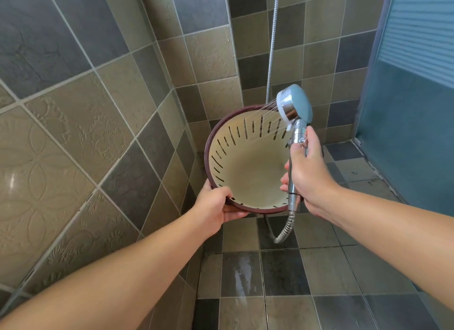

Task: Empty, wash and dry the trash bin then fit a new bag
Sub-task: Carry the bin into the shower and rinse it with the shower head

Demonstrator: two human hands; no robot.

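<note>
**Bin getting hosed down in the shower corner**

Left hand (216,205) is curled over the near rim of the slotted trash bin (248,172), tipping its open mouth toward the camera above the tiled floor (319,275). Right hand (308,172) is wrapped tight round the chrome shower head (294,108) handle, spraying water into the bin's far side.

You find no readable text, label, brand, number or sign here: neither the bin (248,162), the shower head (294,106) nor the wall tiles (73,133) carry any.
</note>
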